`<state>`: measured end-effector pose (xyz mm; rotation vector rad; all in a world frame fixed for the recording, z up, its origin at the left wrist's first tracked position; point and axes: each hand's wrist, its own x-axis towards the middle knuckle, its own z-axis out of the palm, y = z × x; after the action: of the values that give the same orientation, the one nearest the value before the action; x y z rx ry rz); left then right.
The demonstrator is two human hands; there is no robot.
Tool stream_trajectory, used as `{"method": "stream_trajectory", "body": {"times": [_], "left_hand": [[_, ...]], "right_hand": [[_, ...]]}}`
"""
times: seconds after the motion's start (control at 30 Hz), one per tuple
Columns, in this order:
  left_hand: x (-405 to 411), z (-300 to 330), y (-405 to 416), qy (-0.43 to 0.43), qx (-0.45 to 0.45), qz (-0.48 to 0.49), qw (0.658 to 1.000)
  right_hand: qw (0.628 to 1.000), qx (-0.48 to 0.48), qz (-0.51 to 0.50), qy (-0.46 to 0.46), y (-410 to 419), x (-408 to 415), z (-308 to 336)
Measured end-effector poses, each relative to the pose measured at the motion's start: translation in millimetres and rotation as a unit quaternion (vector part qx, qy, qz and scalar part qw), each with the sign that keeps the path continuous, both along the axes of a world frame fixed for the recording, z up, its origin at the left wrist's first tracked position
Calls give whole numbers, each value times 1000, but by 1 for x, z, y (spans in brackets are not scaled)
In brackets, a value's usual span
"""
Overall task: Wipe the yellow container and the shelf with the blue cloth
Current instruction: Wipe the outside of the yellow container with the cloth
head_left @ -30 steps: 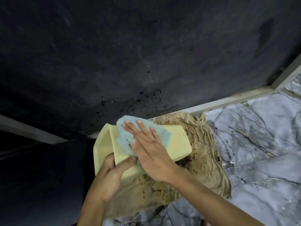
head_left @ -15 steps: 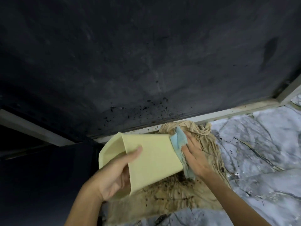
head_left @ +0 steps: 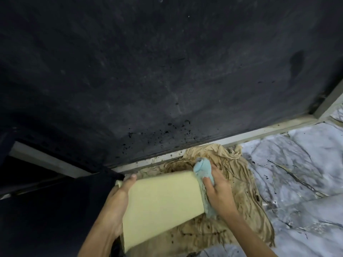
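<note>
The pale yellow container (head_left: 163, 203) lies tilted on its side low in the middle of the view, one flat wall facing me. My left hand (head_left: 118, 199) grips its left end, thumb across the upper edge. My right hand (head_left: 219, 190) presses the bunched blue cloth (head_left: 203, 170) against the container's right end. A strip of the cloth runs down that end to its lower corner. The wide dark shelf surface (head_left: 167, 80) fills the upper view, with black specks near its front edge.
A stained tan rag (head_left: 241, 206) is spread under the container on the white marbled floor (head_left: 297, 173). A pale frame strip (head_left: 259, 132) borders the shelf's front. A dark opening (head_left: 46, 210) lies at the lower left.
My right hand slid the blue cloth from the container's top face to its right end. My left hand turned the container, so its open side no longer shows.
</note>
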<state>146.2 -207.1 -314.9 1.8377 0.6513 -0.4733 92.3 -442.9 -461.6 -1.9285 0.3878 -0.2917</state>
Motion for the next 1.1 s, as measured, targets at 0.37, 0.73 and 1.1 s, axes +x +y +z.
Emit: {"method": "stream_trajectory", "body": {"times": [0.37, 0.73, 1.1], "left_hand": [[-39, 19, -27, -41, -19, -239, 970], [-55, 0, -9, -29, -55, -230, 971], [-52, -16, -1, -25, -44, -189, 981]], "right_hand": [[978, -82, 186, -41, 20, 7, 91], [941, -56, 318, 99, 48, -2, 94], [943, -65, 233, 227, 2, 27, 10]]}}
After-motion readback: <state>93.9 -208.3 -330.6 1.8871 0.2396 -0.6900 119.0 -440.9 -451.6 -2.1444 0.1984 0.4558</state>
